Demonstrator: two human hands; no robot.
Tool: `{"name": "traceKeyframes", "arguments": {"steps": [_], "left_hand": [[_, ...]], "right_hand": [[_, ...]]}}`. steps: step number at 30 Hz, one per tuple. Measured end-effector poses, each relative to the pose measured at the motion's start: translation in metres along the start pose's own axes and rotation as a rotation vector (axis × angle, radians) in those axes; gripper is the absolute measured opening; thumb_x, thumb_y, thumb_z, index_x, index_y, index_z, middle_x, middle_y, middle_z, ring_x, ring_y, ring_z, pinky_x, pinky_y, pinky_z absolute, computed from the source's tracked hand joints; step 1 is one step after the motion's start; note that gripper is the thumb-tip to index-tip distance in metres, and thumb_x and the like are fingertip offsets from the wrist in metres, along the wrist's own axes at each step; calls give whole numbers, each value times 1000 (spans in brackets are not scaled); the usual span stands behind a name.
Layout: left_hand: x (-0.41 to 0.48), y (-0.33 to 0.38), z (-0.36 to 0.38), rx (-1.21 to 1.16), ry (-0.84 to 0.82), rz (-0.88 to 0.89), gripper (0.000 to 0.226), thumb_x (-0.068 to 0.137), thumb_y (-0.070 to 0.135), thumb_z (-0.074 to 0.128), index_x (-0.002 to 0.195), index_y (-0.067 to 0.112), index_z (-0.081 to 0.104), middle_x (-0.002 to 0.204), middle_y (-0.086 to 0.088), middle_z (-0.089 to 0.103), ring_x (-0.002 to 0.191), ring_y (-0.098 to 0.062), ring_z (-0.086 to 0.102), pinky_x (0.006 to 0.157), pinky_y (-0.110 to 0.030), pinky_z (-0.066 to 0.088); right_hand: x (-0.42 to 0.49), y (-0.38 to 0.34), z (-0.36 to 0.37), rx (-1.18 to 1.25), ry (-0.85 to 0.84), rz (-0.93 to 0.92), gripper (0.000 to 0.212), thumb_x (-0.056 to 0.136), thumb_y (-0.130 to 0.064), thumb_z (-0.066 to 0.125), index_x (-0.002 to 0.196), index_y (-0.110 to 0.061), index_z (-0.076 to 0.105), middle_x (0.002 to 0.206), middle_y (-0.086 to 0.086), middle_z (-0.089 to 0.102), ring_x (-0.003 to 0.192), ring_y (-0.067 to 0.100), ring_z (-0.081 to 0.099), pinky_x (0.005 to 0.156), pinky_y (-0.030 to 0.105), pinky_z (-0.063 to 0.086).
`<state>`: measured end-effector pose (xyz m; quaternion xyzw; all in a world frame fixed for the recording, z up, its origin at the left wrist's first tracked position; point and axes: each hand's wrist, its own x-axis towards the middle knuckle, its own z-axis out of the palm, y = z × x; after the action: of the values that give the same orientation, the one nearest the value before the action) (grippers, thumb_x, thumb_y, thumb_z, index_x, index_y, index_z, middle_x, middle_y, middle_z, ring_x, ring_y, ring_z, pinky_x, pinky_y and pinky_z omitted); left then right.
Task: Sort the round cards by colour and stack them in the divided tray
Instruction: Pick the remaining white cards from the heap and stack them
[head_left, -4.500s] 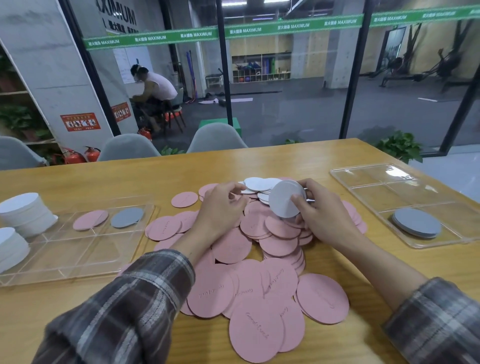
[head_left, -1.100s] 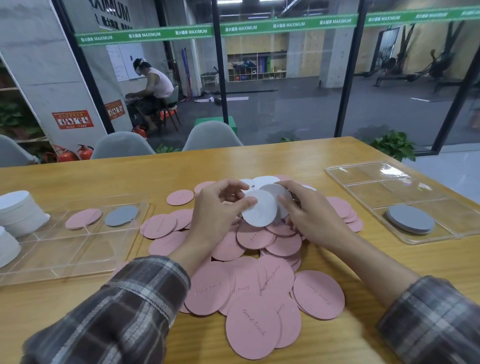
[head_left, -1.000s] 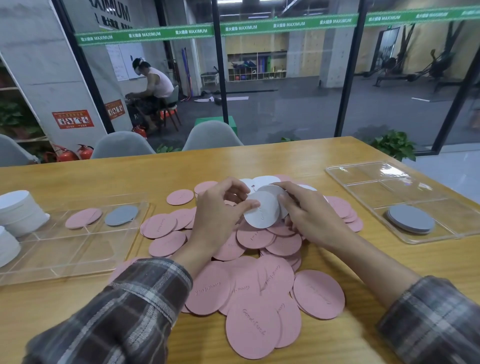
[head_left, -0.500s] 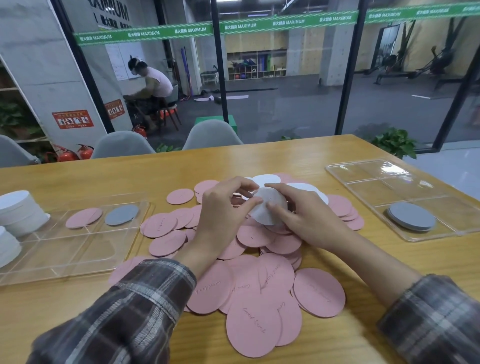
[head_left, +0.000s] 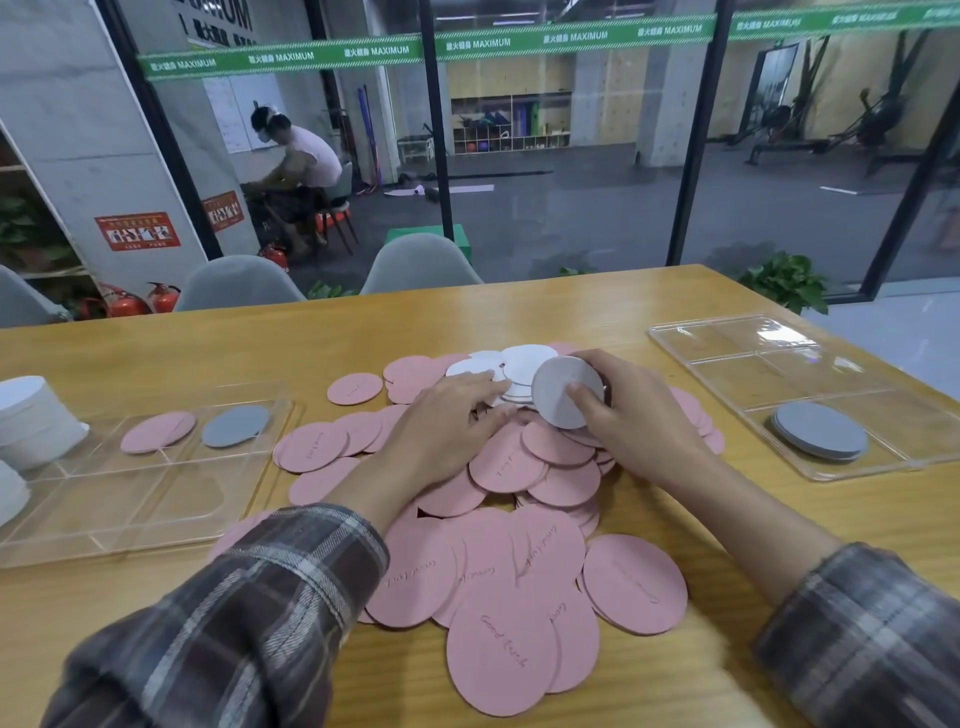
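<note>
A heap of pink round cards (head_left: 498, 561) covers the middle of the table, with a few loose white cards (head_left: 522, 361) at its far side. My right hand (head_left: 639, 421) grips a small stack of white cards (head_left: 558, 389) on edge, thumb across its face. My left hand (head_left: 447, 426) lies beside it with fingers stretched flat onto the loose white cards. The left divided tray (head_left: 156, 519) holds one pink card (head_left: 158, 431) and one grey card (head_left: 236, 426). The right divided tray (head_left: 753, 364) holds a grey stack (head_left: 821, 431) in its near compartment.
Two tall stacks of white cards (head_left: 31, 415) stand at the far left edge by the left tray. Grey chairs (head_left: 415, 265) line the table's far side before a glass wall. A person sits in the room beyond the glass.
My left hand has let go of the white stack and reached flat onto the loose white cards. My right hand now holds the stack alone, tilted up and slightly to the right.
</note>
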<state>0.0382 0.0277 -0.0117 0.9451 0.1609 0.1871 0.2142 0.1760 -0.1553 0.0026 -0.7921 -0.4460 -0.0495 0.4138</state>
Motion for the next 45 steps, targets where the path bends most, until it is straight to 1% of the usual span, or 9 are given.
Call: {"name": "traceKeyframes", "arguments": {"steps": [6,13,21,26,31,34,39,42,45], "left_hand": [[-8,1,-4,-2,71,24,21,98,47,59,95,26,65,107,14,70,113,-14,60,91,-45,54],[-7,4,-3,-5,86,10,26,95,53,62,90,27,62,112,3,74,105,-17,66,89,-45,55],[-9,10,-2,121,270,42,37,97,50,66,76,22,59,65,12,58,66,-17,55,61,-31,35],[-8,11,1,47,228,40,28,93,42,74,110,21,67,90,7,70,90,-17,64,83,-39,50],[-6,7,1,53,130,-6,55,95,50,67,145,28,58,140,8,64,134,-18,54,111,-51,37],[-7,4,1,-47,166,11,56,85,51,70,136,28,65,129,10,70,122,-17,64,107,-50,45],[-9,7,-4,-313,321,10,48,80,11,87,125,19,72,108,8,71,92,-6,66,81,-17,56],[-10,8,-8,-521,348,-79,32,83,9,86,112,18,77,95,4,75,85,-6,70,74,-14,54],[-13,12,-9,-704,307,-125,21,85,6,84,104,14,81,89,2,77,82,-12,72,65,-18,56]], "right_hand": [[-1,-4,-5,-9,27,15,27,100,-21,56,124,-15,65,110,3,72,101,25,61,79,34,43],[-1,-2,-4,-27,26,58,28,99,-23,56,125,-15,64,107,5,71,97,26,61,77,35,46],[1,0,-4,-33,19,101,28,100,-23,54,125,-15,64,106,6,71,95,26,61,74,35,45],[-1,-1,-4,-31,6,104,29,100,-22,53,127,-15,63,108,7,70,96,28,60,74,33,42],[-2,-1,-5,0,12,123,32,101,-23,54,132,-18,58,108,7,66,93,26,60,64,25,42],[-2,-1,-6,13,20,112,29,101,-22,55,129,-17,60,109,6,68,90,28,63,72,34,47],[-2,-1,-6,77,39,110,25,101,-21,56,125,-23,63,102,-1,70,78,24,69,68,31,53],[-2,-3,-7,119,39,94,28,102,-21,56,127,-29,64,99,-6,70,60,10,69,58,17,47],[-3,-7,-8,169,-5,71,29,104,-23,53,130,-31,64,96,-5,70,59,11,69,62,26,55]]}}
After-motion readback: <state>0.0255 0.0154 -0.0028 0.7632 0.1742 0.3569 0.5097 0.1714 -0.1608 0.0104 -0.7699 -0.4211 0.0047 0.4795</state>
